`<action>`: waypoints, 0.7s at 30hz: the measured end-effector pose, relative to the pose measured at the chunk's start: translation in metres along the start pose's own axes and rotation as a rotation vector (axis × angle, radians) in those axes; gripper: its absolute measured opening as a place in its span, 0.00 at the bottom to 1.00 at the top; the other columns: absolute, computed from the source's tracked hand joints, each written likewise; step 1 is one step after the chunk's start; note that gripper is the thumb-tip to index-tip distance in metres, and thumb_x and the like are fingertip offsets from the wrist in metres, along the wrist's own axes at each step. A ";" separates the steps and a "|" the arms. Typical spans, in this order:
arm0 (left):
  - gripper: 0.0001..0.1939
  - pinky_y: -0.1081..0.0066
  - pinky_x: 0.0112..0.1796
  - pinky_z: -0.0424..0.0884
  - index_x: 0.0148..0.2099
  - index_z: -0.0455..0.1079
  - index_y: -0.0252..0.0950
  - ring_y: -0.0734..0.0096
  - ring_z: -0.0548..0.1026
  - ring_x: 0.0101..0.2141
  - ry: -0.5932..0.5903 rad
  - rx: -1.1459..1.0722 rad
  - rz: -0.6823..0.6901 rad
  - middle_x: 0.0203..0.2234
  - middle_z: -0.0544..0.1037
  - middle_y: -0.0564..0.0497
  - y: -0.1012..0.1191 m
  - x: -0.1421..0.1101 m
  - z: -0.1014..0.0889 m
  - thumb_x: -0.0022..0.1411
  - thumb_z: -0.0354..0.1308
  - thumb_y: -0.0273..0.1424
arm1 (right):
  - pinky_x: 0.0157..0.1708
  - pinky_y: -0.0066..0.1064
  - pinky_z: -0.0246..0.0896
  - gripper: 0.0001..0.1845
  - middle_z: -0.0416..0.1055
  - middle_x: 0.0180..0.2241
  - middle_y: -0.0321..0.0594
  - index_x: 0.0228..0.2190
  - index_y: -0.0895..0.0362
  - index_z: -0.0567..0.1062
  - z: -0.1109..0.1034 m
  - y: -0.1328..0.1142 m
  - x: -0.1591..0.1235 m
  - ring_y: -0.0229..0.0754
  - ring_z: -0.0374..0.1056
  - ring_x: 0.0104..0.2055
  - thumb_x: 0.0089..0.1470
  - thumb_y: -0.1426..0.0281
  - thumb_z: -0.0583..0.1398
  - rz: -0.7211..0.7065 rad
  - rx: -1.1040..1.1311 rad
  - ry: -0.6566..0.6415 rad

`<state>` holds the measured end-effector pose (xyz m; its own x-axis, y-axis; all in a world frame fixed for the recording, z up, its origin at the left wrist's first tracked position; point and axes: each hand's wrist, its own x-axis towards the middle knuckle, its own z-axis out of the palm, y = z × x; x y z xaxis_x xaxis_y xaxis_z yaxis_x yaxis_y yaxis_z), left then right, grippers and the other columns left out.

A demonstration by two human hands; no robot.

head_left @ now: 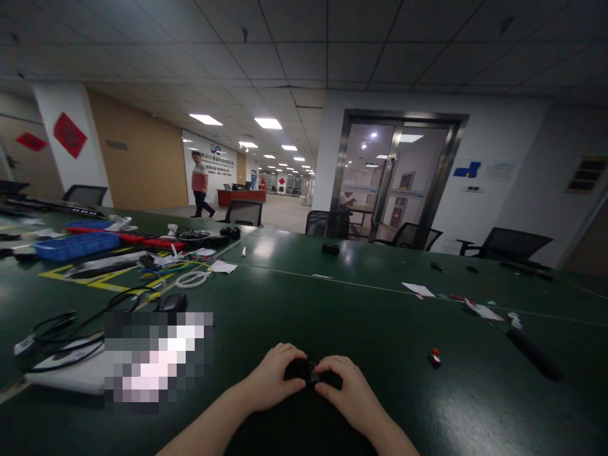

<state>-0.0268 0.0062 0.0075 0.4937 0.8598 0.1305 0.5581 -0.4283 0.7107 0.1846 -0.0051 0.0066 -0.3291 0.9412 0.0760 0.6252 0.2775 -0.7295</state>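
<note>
The left hand [277, 381] and the right hand [350, 387] are clamping a black object [312, 375] between thumbs and fingers, one hand at each end, low over the green tabletop [266, 316] directly in front of the wearer; whether it is touching the surface is hard to tell. Its long axis is running left to right across the table, the right end sitting slightly nearer the wearer. Which end is its front cannot be told, and any marking on it is too small to make out. A small red-and-dark item [434, 358] is lying apart to the right. In the background, a white wall sign [219, 168] is carrying a logo above lines of Chinese characters, mostly too small to read. The glass door [365, 168] is bearing a faint strip of lettering. A person [199, 182] in a red-and-pale top is striding before the sign.
</note>
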 end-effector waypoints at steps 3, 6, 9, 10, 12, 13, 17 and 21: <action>0.21 0.63 0.48 0.61 0.50 0.66 0.39 0.60 0.65 0.46 0.005 0.017 0.012 0.44 0.70 0.48 0.000 -0.001 -0.001 0.52 0.60 0.33 | 0.48 0.38 0.54 0.12 0.69 0.43 0.35 0.36 0.48 0.74 0.001 0.001 0.001 0.46 0.62 0.49 0.45 0.65 0.61 0.000 -0.001 -0.002; 0.24 0.64 0.48 0.61 0.52 0.65 0.39 0.60 0.65 0.46 0.020 0.036 0.021 0.44 0.70 0.47 -0.002 0.000 0.000 0.52 0.60 0.33 | 0.48 0.38 0.55 0.12 0.69 0.43 0.35 0.35 0.49 0.74 0.002 0.001 0.001 0.46 0.62 0.49 0.45 0.64 0.61 -0.001 -0.008 -0.002; 0.20 0.64 0.48 0.61 0.50 0.66 0.40 0.62 0.66 0.45 0.020 0.063 0.041 0.43 0.71 0.49 -0.004 0.000 0.001 0.53 0.59 0.32 | 0.48 0.37 0.54 0.12 0.70 0.42 0.36 0.35 0.49 0.74 0.004 0.002 0.003 0.46 0.63 0.48 0.44 0.64 0.61 -0.019 -0.023 0.007; 0.19 0.65 0.47 0.61 0.49 0.66 0.41 0.62 0.66 0.45 0.020 0.071 0.045 0.43 0.71 0.49 -0.004 0.000 0.001 0.53 0.59 0.32 | 0.49 0.37 0.54 0.12 0.70 0.42 0.36 0.35 0.49 0.74 0.004 0.002 0.003 0.46 0.63 0.48 0.43 0.65 0.62 -0.027 -0.028 0.011; 0.19 0.65 0.47 0.62 0.48 0.67 0.42 0.62 0.66 0.45 0.022 0.081 0.046 0.42 0.71 0.50 -0.004 0.000 0.001 0.53 0.59 0.32 | 0.49 0.37 0.54 0.12 0.70 0.41 0.36 0.34 0.50 0.74 0.005 0.003 0.004 0.46 0.63 0.48 0.43 0.65 0.62 -0.040 -0.030 0.015; 0.19 0.65 0.47 0.62 0.48 0.67 0.42 0.63 0.66 0.44 0.022 0.084 0.044 0.42 0.71 0.50 -0.004 0.000 0.001 0.53 0.59 0.32 | 0.48 0.37 0.54 0.12 0.70 0.41 0.35 0.34 0.50 0.74 0.005 0.003 0.004 0.46 0.63 0.48 0.43 0.65 0.62 -0.043 -0.026 0.013; 0.18 0.64 0.47 0.61 0.47 0.66 0.42 0.62 0.66 0.44 0.017 0.092 0.041 0.42 0.71 0.51 -0.003 -0.001 0.000 0.53 0.59 0.32 | 0.47 0.36 0.55 0.11 0.70 0.41 0.34 0.34 0.49 0.74 0.006 0.004 0.005 0.45 0.64 0.47 0.44 0.65 0.62 -0.043 -0.008 0.023; 0.18 0.64 0.47 0.61 0.47 0.67 0.41 0.62 0.66 0.45 0.012 0.087 0.026 0.42 0.71 0.50 0.000 -0.002 -0.002 0.53 0.59 0.32 | 0.47 0.37 0.56 0.10 0.71 0.40 0.33 0.33 0.48 0.75 0.007 0.005 0.004 0.45 0.64 0.46 0.43 0.65 0.62 -0.055 0.015 0.046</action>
<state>-0.0288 0.0052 0.0087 0.5015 0.8508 0.1569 0.6009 -0.4730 0.6443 0.1819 -0.0013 -0.0017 -0.3294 0.9327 0.1470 0.5966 0.3263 -0.7332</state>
